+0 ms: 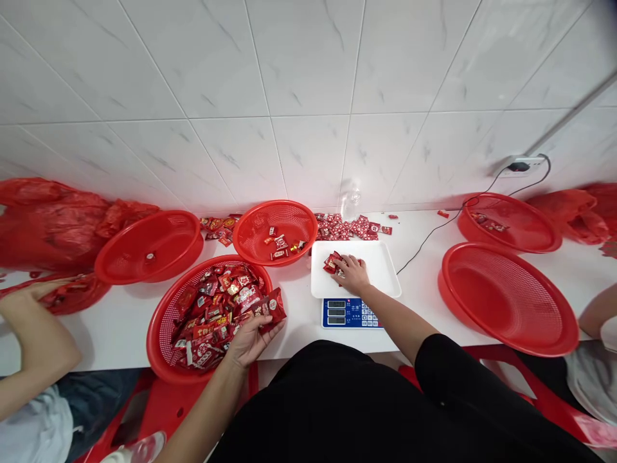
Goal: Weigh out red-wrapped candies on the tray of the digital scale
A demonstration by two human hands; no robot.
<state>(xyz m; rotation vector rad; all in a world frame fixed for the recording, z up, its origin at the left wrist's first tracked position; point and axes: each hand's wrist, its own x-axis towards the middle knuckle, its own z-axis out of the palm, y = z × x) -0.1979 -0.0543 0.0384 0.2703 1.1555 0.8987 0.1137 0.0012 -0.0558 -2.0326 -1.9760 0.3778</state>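
My left hand (250,339) is closed on a red candy packet (274,306) at the right rim of a red plastic basket (155,341). Inside that basket lies a heap of red wrapped candies (212,315). My right hand (353,275) rests over a few red candy packets (331,262) on the white tray (385,270) of a digital scale (354,313). Its fingers are bent down over the packets, partly covering them; whether they grip any I cannot tell.
Behind are a basket (241,247) with a few candies, loose packets (347,228) along the wall and a clear plastic bottle (351,200). More red baskets (511,302) stand to the right. A black cable (429,235) runs to the wall socket. A person's arm (36,347) is at left.
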